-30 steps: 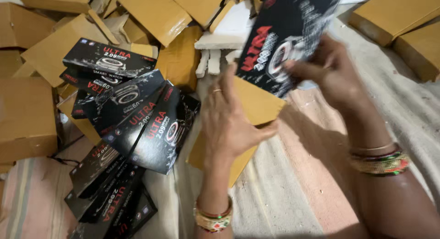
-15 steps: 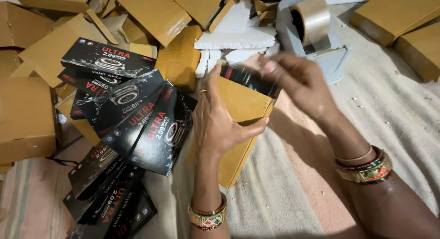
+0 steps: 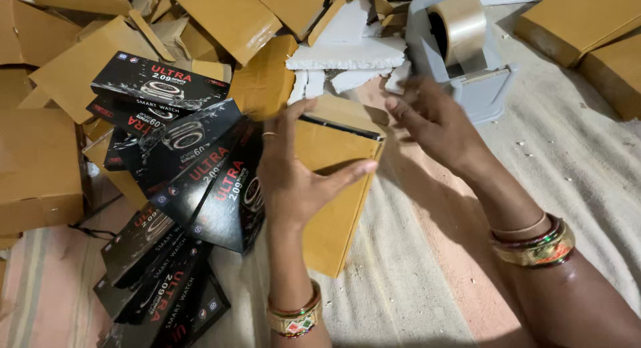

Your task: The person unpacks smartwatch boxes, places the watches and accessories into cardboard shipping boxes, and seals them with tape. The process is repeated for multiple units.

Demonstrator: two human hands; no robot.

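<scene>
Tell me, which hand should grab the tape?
Probably the right hand: it hovers open just beside the grey tape dispenser, while the left hand is busy gripping the brown cardboard box.

Black box (image 3: 342,124) nearly hidden inside brown carton (image 3: 334,188).

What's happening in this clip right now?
A person sits among piles of boxes on a cloth-covered floor. The left hand holds a brown cardboard box upright, with a black box just showing at its open top. The right hand is open, off the box, near a grey tape dispenser. More black boxes lie stacked to the left.
</scene>
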